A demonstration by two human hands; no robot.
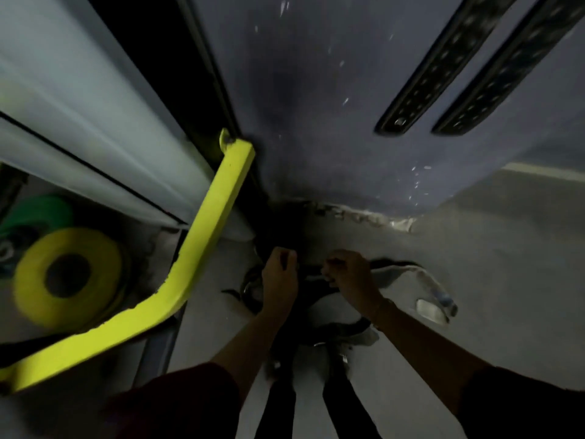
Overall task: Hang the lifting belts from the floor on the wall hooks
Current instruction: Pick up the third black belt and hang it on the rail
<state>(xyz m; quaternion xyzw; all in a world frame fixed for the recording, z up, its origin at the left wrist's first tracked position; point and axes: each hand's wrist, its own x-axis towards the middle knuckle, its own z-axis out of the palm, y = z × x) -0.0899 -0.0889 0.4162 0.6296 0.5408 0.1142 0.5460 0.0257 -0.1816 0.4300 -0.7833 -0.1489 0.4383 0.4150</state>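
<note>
Several dark lifting belts lie in a tangled pile on the grey floor at the foot of the blue wall. My left hand and my right hand are both low over the pile, fists closed on one black belt stretched between them. A belt with a pale lining and a metal buckle curls on the floor to the right of my right hand. Two more black belts with rows of holes hang on the wall at upper right. The hooks themselves are out of view.
A bright yellow metal bar slants across the left side, close to my left hand. Behind it lie a yellow weight plate and a green one. A pale panel fills the upper left. My dark legs stand below.
</note>
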